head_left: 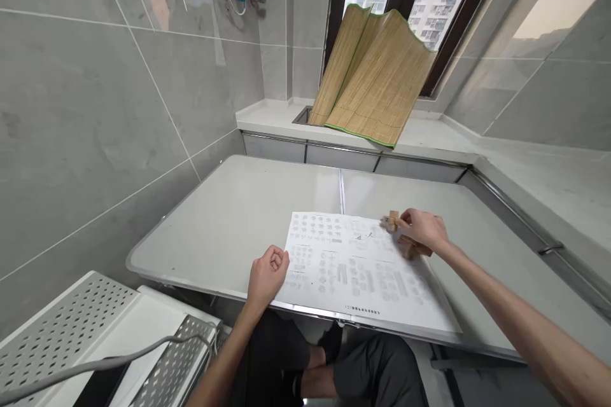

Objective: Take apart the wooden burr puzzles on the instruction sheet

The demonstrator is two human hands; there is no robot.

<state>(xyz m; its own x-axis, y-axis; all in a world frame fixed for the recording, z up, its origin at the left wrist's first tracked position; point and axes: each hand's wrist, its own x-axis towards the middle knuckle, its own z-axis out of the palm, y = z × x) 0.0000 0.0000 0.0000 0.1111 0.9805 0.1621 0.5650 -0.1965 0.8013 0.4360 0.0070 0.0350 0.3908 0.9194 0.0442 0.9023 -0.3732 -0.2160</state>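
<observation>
A large white sheet (329, 305) printed with rows of small diagrams lies on the table before me. Loosely curled, my left hand (270, 275) rests by the sheet's left edge, with nothing visible in its fingers. At the sheet's upper right, my right hand (426, 229) reaches in with its fingers closed at a small wooden block piece (393, 219); the exact contact is hard to see. More brown wooden pieces (411, 247) lie just below that hand, partly covered by it and blurred.
The pale folding table (205, 222) has a seam down its middle. A bamboo mat (377, 82) leans against the window beyond a white ledge (272, 116). At lower left stands a white perforated rack (90, 311) with a grey cable (124, 359) across it.
</observation>
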